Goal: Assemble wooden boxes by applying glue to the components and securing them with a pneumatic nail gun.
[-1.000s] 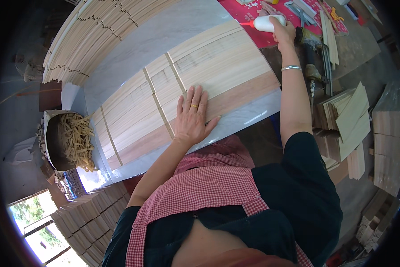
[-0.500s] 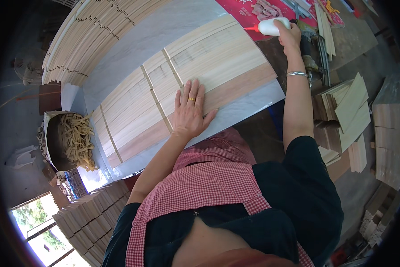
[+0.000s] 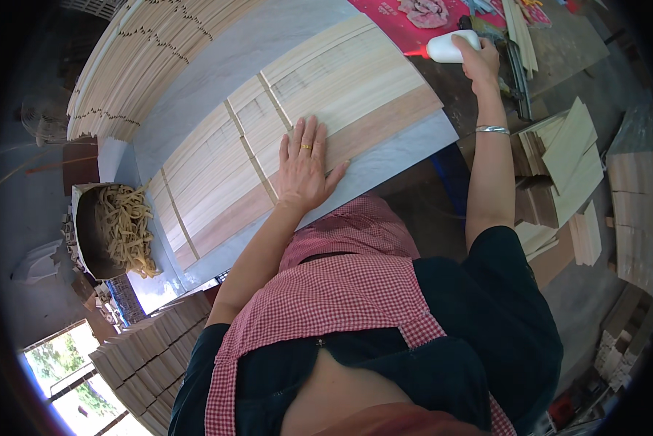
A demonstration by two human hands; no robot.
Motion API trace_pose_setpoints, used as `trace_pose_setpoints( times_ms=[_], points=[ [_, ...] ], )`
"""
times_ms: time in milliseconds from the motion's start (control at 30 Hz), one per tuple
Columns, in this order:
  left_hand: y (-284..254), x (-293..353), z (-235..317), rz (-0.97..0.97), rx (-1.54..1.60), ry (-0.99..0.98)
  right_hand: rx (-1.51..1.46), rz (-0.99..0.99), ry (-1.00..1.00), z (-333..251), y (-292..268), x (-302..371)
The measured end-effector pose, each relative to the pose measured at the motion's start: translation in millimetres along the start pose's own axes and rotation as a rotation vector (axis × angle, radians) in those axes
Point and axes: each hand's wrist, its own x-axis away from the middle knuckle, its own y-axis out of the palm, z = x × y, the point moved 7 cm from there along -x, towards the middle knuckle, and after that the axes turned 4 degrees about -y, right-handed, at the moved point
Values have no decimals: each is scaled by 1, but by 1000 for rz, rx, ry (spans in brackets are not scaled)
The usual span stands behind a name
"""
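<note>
Thin pale wooden boards (image 3: 355, 80) lie side by side on the table in front of me, with dark grooves running across them and a browner strip along the near edge. Flat on these boards rests my left hand (image 3: 305, 163), fingers stretched out and a ring on one of them. Off the right end of the boards, my right hand (image 3: 481, 62) is wrapped round a white squeeze bottle (image 3: 446, 48). The bottle lies sideways in the grip, its red nozzle pointing left toward the boards.
Tall rows of wooden slats (image 3: 134, 69) stand at the far left. Beside the table's left end is a box (image 3: 94, 236) of tan bands. A crumpled pink cloth (image 3: 425, 12) and a dark pneumatic-looking tool (image 3: 515, 80) lie at the far right. Stacked boards (image 3: 559, 167) are on the right.
The bottle in my right hand has shifted slightly right in the picture. My left hand stays flat on the boards, and the whole view has moved a little.
</note>
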Motion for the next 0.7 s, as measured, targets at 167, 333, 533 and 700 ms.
trace_pose_setpoints(
  times_ms=[167,333,533,700],
  points=[
    [2,1,-1,14,-27,-7,30,-5,-49,-4,-13,11],
    [0,0,0,24,-18,-11,60,8,-70,-8,-30,23],
    [4,1,-1,19,-28,-17,67,5,-75,-7,-46,38],
    [3,1,-1,24,-19,-6,60,-11,-81,-4,-63,51]
  ],
)
